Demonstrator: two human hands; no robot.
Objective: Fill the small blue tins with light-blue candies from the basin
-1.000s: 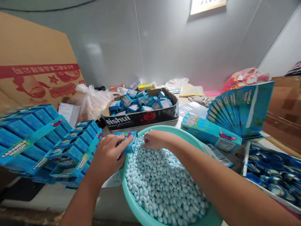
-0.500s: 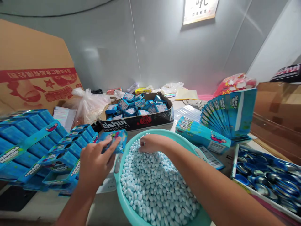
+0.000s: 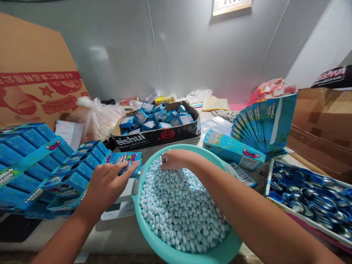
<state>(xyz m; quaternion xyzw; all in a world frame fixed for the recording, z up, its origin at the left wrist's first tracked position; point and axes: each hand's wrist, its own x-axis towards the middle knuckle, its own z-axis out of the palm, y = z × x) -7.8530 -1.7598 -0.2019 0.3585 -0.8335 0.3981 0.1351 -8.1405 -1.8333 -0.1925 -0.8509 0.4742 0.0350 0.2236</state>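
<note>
A small blue printed candy box (image 3: 123, 158) lies under the fingers of my left hand (image 3: 108, 179), which holds it above a white scale (image 3: 118, 210). The thumb side of that grip is mostly hidden. To the right stands a turquoise basin (image 3: 139, 220) full of pale blue and white candies (image 3: 178, 209). My right hand (image 3: 174, 160) is at the far left part of the basin, its fingers curled closed at the candies' surface. How many candies are in it is hidden.
Behind the basin, a black-printed carton (image 3: 178, 136) holds several small blue boxes. Stacked blue display boxes (image 3: 35, 172) stand at left. On the right are a long blue box (image 3: 233, 148), fanned blue cartons (image 3: 264, 124) and a tray of blue-rimmed metallic pieces (image 3: 310, 201).
The view has shifted slightly. My left hand and the candy box have moved a little left, uncovering more of the scale. My right hand stays at the candies, fingers curled.
</note>
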